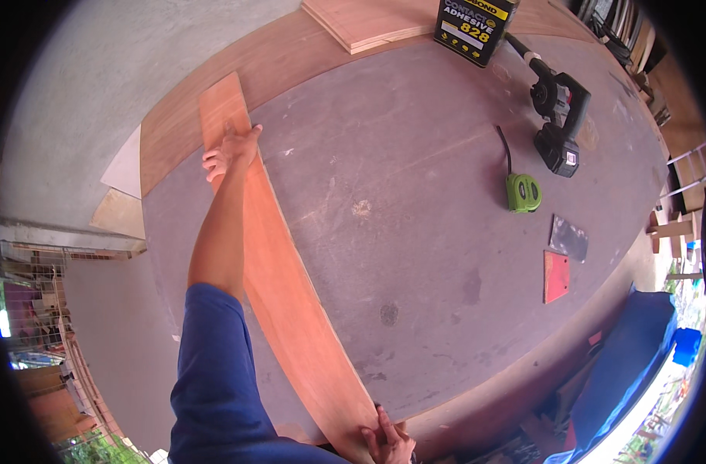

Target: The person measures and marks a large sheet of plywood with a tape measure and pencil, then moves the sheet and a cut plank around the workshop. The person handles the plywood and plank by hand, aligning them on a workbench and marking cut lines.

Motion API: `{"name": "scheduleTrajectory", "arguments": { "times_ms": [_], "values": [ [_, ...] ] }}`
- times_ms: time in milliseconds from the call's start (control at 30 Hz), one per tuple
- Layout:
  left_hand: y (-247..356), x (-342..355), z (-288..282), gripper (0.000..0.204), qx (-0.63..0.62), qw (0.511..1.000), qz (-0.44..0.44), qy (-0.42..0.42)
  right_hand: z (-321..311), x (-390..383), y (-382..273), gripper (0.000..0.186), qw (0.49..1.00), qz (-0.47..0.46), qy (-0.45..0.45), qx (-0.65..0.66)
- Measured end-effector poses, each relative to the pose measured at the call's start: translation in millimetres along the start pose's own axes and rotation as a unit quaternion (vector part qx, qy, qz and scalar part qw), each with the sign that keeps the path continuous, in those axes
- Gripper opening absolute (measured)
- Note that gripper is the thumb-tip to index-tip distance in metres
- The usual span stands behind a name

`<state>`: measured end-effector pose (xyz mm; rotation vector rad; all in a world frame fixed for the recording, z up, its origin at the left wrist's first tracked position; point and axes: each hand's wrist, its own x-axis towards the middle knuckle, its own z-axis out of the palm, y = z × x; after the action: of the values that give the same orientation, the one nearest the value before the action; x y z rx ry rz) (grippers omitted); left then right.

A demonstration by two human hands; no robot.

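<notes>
A long, narrow plywood board point(279, 255) lies slantwise across the grey worktable, from the far left to the near edge. My left hand point(233, 151) is closed across its far part, thumb at the right edge and fingers curled at the left edge. At the near end, my right hand point(391, 442) grips the board's right side, its index finger stretched along the edge. The picture's lower rim cuts off part of that hand. A small dark spot shows at the index fingertip; I cannot make out what it is.
On the worktable point(415, 309) are a green tape measure point(523, 193), a black cordless blower point(558, 116), a black-and-yellow tin point(474, 29), a red plate point(555, 277) and a grey plate point(569, 237). Plywood sheets point(368, 23) lie at the back. Blue sheeting point(627, 363) hangs at the right.
</notes>
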<state>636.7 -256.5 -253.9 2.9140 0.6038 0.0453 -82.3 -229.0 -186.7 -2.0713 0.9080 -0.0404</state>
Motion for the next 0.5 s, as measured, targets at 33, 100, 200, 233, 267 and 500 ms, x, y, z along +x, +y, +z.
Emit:
{"name": "scheduleTrajectory", "arguments": {
  "times_ms": [33, 100, 200, 233, 267, 500],
  "values": [
    [0.5, 0.1, -0.9, 0.096, -0.001, 1.0, 0.0, -0.003, 0.0, -0.4, 0.0, 0.059, 1.0, 0.002, -0.005, -0.002],
    [0.5, -0.2, -4.2, 0.096, 0.001, 1.0, -0.002, -0.02, -0.6, -0.9, -0.8, 0.059, 1.0, 0.013, -0.015, 0.0],
    [0.4, -1.2, -10.7, 0.096, 0.003, 0.999, -0.009, -0.051, -1.9, -0.3, -3.0, 0.059, 1.0, 0.02, -0.018, 0.005],
    [0.4, -1.5, -13.2, 0.096, 0.005, 0.998, -0.011, -0.061, -2.3, 0.3, -4.0, 0.059, 1.0, 0.014, -0.012, 0.006],
    [0.6, -1.9, -15.3, 0.096, 0.008, 0.997, -0.013, -0.071, -2.7, 0.8, -5.0, 0.058, 1.0, 0.009, -0.006, 0.008],
    [3.6, -6.5, -18.1, 0.099, 0.024, 0.999, -0.037, 0.002, -0.6, 2.6, -5.6, 0.058, 1.0, 0.005, 0.01, 0.022]
  ]
}}
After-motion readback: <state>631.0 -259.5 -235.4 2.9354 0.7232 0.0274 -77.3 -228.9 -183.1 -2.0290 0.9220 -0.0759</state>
